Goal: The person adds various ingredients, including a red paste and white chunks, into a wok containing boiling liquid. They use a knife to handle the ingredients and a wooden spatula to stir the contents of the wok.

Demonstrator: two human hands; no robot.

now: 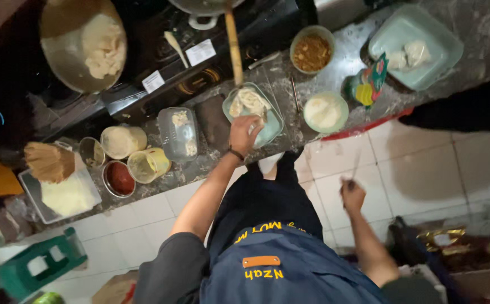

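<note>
My left hand (244,134) reaches forward to a pale green square plate (271,127) on the dark stone counter, fingers curled over its near edge. The plate holds a heap of pale food (249,101). A long wooden handle (234,45) runs from the plate's far side toward a pot at the back. My right hand (352,195) hangs lower, over the white floor tiles, closed on a thin, blurred stick-like utensil (356,168). My dark apron (267,259) fills the bottom of the view.
Right of the plate stand a bowl of white stuff (325,111), a bowl of brown food (311,52) and a large pale tray (419,67). To the left are a clear container (177,134), cups, a red sauce bowl (120,178) and a wok (59,62). A green stool (37,264) stands on the floor.
</note>
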